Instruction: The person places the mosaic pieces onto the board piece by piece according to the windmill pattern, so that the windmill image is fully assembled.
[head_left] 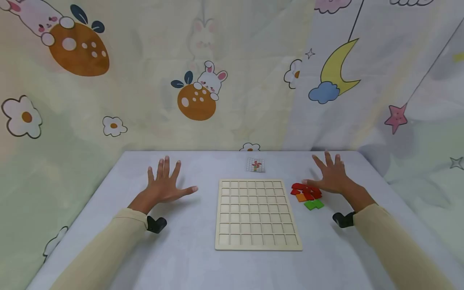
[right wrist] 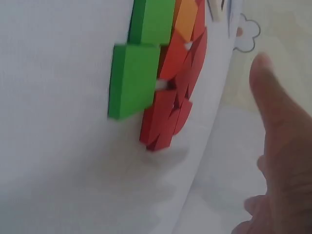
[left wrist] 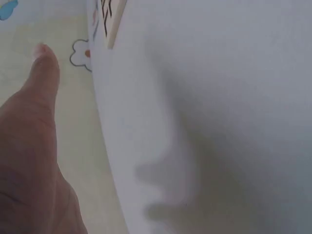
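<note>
A pale wooden grid board [head_left: 255, 213] lies flat in the middle of the table, its square cells bare. To its left, my left hand [head_left: 163, 187] hovers with fingers spread, holding nothing. My right hand [head_left: 331, 177] is likewise spread and holds nothing; its thumb reaches over the far edge of a cluster of blocks. Those are several red blocks [head_left: 308, 191], an orange block [head_left: 301, 197] and green blocks [head_left: 313, 204], lying close together right of the board. The right wrist view shows the green blocks [right wrist: 134, 80] beside the red blocks [right wrist: 168, 114], apart from the thumb.
Behind the board lies a small card [head_left: 255, 164] with a grid and a red-and-green flower-like picture. A white cloth covers the table [head_left: 188, 257]. A curtain [head_left: 145, 88] printed with rabbits, flowers and a moon hangs behind the table's far edge.
</note>
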A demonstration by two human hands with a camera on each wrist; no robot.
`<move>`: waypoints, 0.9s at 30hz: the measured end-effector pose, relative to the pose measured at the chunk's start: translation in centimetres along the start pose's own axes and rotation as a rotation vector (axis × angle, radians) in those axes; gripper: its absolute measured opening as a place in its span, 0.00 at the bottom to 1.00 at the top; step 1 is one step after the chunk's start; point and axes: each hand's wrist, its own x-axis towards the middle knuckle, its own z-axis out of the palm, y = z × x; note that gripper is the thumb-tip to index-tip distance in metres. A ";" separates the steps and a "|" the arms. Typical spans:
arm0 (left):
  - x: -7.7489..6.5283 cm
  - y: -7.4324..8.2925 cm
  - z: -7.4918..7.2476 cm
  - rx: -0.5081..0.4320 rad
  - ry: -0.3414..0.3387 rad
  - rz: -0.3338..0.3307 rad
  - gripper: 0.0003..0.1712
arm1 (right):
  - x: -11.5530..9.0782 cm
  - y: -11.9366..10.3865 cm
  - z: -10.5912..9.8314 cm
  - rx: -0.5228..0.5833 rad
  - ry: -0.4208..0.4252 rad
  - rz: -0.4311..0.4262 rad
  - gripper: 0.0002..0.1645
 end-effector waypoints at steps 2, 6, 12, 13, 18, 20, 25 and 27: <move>-0.5 0.5 0.2 -0.015 0.010 0.054 0.71 | 0.1 -0.5 0.0 0.022 0.016 -0.024 0.64; -1.6 1.9 0.7 -0.092 0.003 0.163 0.68 | -0.7 -3.1 -1.2 0.106 -0.015 -0.022 0.46; -3.5 4.5 1.6 -0.195 -0.057 0.287 0.67 | -0.7 -4.4 -0.5 0.219 -0.080 0.014 0.32; -3.8 4.9 1.8 -0.200 -0.068 0.302 0.68 | -0.7 -4.5 -0.3 0.228 -0.086 0.014 0.31; -5.3 6.8 2.9 -0.205 -0.130 0.349 0.74 | -0.5 -5.2 0.2 0.256 -0.112 -0.017 0.28; -5.8 7.3 3.4 -0.210 -0.150 0.374 0.77 | -0.5 -5.4 0.3 0.256 -0.119 -0.027 0.28; -6.7 8.3 4.4 -0.224 -0.183 0.453 0.80 | -0.5 -5.5 0.9 0.196 -0.113 -0.063 0.26; -6.8 8.5 4.8 -0.229 -0.194 0.477 0.79 | -0.5 -5.4 1.1 0.162 -0.108 -0.072 0.24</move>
